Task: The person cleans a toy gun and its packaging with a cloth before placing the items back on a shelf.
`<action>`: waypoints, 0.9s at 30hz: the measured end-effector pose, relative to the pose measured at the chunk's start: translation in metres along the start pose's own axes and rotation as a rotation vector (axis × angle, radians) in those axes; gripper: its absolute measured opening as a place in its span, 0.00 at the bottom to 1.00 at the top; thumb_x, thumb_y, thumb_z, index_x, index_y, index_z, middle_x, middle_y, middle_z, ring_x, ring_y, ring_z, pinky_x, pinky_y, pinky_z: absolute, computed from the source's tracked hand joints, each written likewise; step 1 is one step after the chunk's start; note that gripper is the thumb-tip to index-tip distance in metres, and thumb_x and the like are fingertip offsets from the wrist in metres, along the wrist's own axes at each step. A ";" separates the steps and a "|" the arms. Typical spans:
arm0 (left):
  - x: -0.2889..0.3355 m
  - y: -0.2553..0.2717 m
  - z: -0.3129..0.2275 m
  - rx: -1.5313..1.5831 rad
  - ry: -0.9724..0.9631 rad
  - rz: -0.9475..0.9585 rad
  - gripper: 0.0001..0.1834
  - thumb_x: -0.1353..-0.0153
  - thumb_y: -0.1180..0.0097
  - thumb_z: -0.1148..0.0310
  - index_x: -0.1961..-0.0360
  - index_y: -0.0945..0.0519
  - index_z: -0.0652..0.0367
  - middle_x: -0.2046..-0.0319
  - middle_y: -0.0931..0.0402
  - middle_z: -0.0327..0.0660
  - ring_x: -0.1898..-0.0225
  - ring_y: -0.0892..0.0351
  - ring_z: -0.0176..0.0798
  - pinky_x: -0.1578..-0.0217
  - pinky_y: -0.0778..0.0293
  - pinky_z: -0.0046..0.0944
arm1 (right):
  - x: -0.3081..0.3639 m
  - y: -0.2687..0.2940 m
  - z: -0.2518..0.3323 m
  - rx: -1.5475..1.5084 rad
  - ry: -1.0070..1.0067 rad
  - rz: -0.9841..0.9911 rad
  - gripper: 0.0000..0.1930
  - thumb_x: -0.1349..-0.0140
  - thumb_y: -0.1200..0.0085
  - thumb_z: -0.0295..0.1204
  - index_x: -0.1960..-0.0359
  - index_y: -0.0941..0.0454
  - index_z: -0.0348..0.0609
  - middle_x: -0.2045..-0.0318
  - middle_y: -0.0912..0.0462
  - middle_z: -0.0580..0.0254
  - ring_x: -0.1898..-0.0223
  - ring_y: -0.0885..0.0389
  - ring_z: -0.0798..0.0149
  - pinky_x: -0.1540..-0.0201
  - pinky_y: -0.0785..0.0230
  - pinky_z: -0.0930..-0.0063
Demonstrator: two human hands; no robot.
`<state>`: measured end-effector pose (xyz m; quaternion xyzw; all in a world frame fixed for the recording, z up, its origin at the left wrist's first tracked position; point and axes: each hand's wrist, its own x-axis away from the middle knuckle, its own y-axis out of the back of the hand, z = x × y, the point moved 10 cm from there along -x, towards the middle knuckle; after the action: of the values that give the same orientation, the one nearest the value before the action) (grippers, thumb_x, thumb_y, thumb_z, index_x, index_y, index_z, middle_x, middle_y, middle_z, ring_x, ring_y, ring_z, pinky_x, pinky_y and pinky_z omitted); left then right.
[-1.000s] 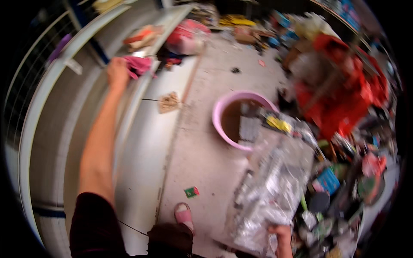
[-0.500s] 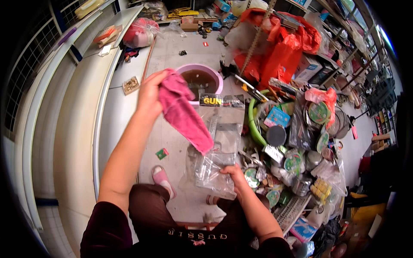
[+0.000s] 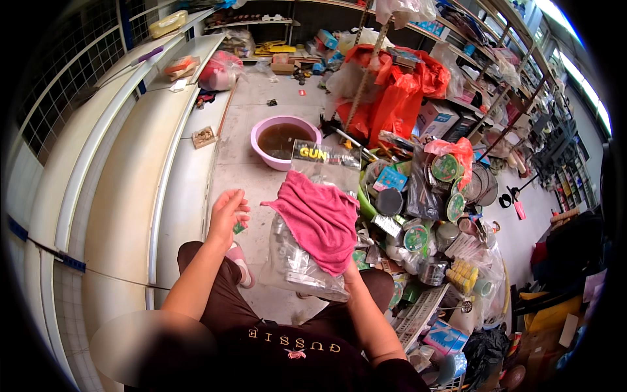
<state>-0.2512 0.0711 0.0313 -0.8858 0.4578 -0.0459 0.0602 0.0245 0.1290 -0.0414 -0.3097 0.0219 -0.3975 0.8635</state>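
Observation:
A pink cloth [image 3: 319, 219] lies spread over a clear plastic packaging bag [image 3: 297, 258] with a dark printed header. My right hand [image 3: 351, 273] grips the bag's lower right corner, its fingers mostly hidden by the cloth and the plastic. To the left of the cloth, my left hand [image 3: 228, 212] is up in the air, holding nothing, with loosely bent fingers. Beyond the bag, a pink basin [image 3: 286, 163] of brown water stands on the floor.
At right spreads a heap of tins, packets and scrubbers around a green-rimmed tub [image 3: 366, 202]. Red plastic bags [image 3: 398, 111] hang behind it by a metal post. White shelving [image 3: 124, 209] runs along the left, with a small box [image 3: 203, 137] of bits beside it.
The pink cloth has gone from my left hand onto the plastic bag. My left hand has let go and come down nearer to me. The view has shifted too.

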 end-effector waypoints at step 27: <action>0.093 -0.045 0.062 0.462 0.622 0.581 0.20 0.52 0.46 0.79 0.54 0.25 0.67 0.64 0.20 0.48 0.66 0.18 0.43 0.62 0.21 0.43 | 0.096 -0.066 0.138 0.862 0.757 -0.430 0.29 0.46 0.52 0.22 0.39 0.40 0.33 0.37 0.40 0.46 0.36 0.41 0.54 0.35 0.51 0.64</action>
<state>-0.1533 0.0252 -0.0205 -0.6292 0.6602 -0.3904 0.1259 0.0847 0.1012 0.1265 0.2327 0.1013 -0.6185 0.7437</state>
